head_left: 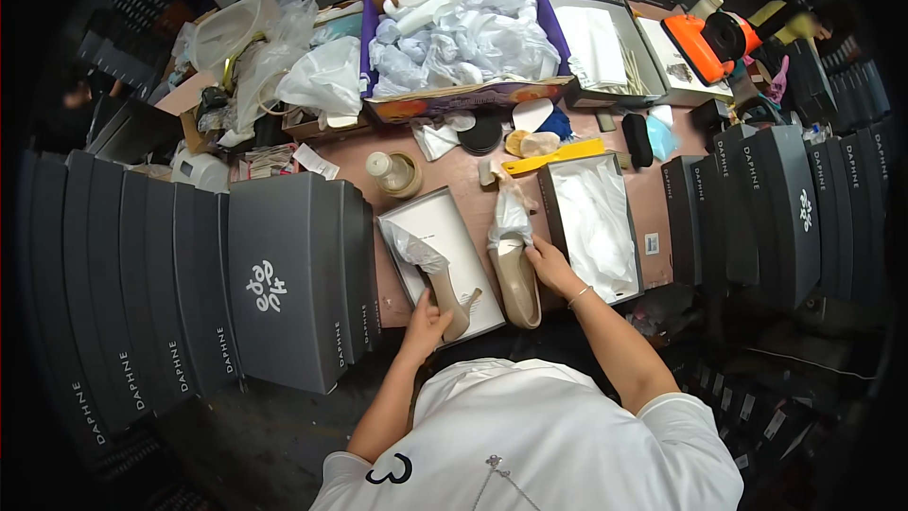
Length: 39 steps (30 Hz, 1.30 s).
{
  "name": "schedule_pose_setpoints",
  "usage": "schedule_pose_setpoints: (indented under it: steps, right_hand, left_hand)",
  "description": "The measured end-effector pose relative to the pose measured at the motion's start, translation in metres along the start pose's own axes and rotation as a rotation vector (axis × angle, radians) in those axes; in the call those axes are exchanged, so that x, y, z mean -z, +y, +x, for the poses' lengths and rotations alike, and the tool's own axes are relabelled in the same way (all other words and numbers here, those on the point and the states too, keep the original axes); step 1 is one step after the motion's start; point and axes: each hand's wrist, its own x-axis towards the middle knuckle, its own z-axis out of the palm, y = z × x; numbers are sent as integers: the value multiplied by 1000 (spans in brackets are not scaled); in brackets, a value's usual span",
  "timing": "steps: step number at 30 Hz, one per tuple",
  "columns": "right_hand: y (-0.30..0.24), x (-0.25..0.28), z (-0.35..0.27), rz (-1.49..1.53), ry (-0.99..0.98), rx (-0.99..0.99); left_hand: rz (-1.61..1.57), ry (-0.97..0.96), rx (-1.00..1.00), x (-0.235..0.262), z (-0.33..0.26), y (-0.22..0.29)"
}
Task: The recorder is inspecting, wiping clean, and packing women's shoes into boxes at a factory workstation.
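My left hand (427, 324) is closed on a beige high-heeled shoe (452, 301), which lies on its side over a shallow white-lined box lid (482, 295). Crumpled white tissue (418, 248) pokes out of that shoe. To its right, my right hand (555, 265) grips the side of a second beige shoe (516, 289), its opening facing up. White stuffing paper (513, 213) comes out of its far end. Just beyond my right hand, an open dark shoebox (636, 286) holds white tissue paper (594, 227).
Dark shoeboxes stand in rows at left (284, 265) and right (780, 208). A purple carton (463, 106) of crumpled paper is at the back. Nearer are a jar (395, 175), a yellow-handled tool (558, 156) and a black round lid (480, 132). An orange device (698, 47) sits back right.
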Motion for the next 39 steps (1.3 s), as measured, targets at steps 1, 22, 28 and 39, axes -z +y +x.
schedule_pose_setpoints:
  steps: [1,22,28,39]
  right_hand:
    - [7,4,-7,-96,-44,104]
    - [-77,53,-39,-368,-93,638]
    - [-136,121,-65,44,105,512]
    - [-120,71,-74,1146,-355,76]
  left_hand:
    - [-83,-36,-13,-7,-3,-1]
    - [878,-33,-918,-12,68,5]
    - [322,83,-867,7,17,152]
    - [-785,-696,-52,-10,26,153]
